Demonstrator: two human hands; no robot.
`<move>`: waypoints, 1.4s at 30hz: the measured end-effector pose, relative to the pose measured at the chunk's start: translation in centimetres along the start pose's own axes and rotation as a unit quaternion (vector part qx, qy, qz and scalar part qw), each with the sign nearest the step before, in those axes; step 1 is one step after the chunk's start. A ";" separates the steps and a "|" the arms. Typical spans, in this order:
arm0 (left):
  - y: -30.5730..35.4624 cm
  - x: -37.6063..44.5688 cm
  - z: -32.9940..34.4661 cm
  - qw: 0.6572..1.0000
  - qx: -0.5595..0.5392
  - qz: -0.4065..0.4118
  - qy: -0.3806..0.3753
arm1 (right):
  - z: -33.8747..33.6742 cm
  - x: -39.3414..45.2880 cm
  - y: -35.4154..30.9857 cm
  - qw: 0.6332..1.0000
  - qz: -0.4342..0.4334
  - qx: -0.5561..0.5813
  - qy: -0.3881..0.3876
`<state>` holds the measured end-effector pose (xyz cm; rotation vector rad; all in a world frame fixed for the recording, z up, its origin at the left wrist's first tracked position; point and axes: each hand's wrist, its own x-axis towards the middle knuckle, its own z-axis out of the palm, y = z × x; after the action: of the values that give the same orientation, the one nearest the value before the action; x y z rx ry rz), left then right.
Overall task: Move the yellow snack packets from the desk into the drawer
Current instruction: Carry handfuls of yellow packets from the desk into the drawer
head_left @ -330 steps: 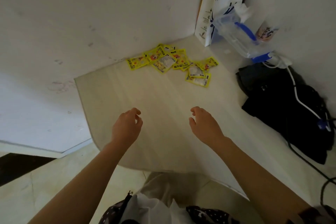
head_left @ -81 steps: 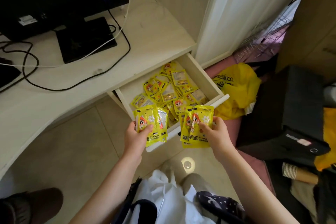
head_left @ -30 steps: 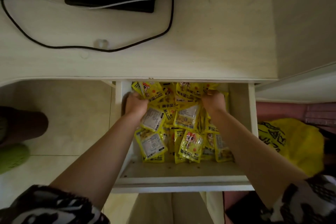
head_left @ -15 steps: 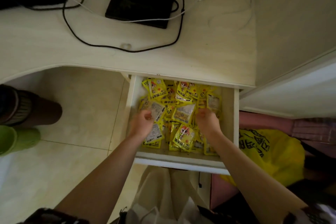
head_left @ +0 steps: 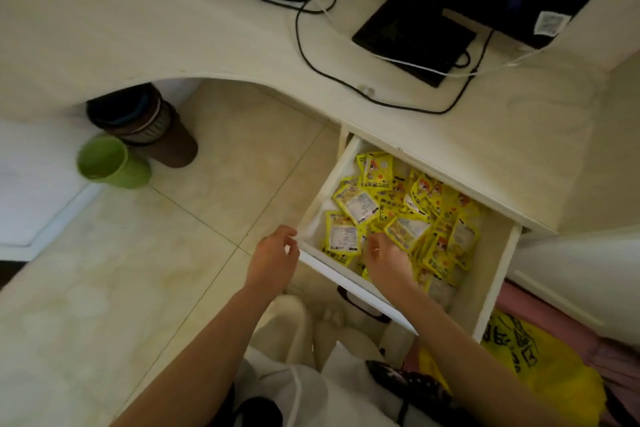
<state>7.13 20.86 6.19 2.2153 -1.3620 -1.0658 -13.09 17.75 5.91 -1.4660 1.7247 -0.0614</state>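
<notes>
The drawer [head_left: 498,274] under the pale desk [head_left: 173,31] stands pulled out. It holds a loose heap of several yellow snack packets [head_left: 401,211]. My left hand [head_left: 275,258] hovers just outside the drawer's front left corner, fingers apart, holding nothing. My right hand [head_left: 386,258] is over the drawer's front edge, above the near packets, fingers loosely curled and empty. No yellow packet shows on the visible part of the desk.
A black monitor base [head_left: 415,38] and black and white cables [head_left: 322,7] lie on the desk at the back right. A brown bin [head_left: 149,128] and a green bucket [head_left: 110,163] stand on the tiled floor under the desk. A yellow bag [head_left: 540,364] lies right of the drawer.
Both hands have drawn back from among the packets toward the drawer's front; my left hand is now outside it. The view has swung left, showing more floor.
</notes>
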 end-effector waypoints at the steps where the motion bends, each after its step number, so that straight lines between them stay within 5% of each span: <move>1: -0.8 -0.3 -0.8 1.000 0.002 -0.008 0.010 | 0.5 -0.1 -1.0 1.000 -0.009 -0.009 -0.015; 12: -11.1 -0.7 -11.0 0.986 0.063 -0.069 0.137 | 8.0 1.9 -15.2 0.981 -0.162 -0.102 -0.043; 24: -19.8 6.0 -25.7 0.971 0.099 -0.091 0.196 | 16.3 6.5 -32.0 0.971 -0.208 -0.104 -0.053; 42: -19.9 26.0 -39.8 0.965 0.081 -0.093 0.234 | 16.6 22.7 -52.3 0.948 -0.280 -0.145 -0.047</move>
<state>55.73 3.98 9.50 2.5383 -1.0803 -0.4415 39.36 -9.71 10.48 -2.1100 1.2288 -0.0382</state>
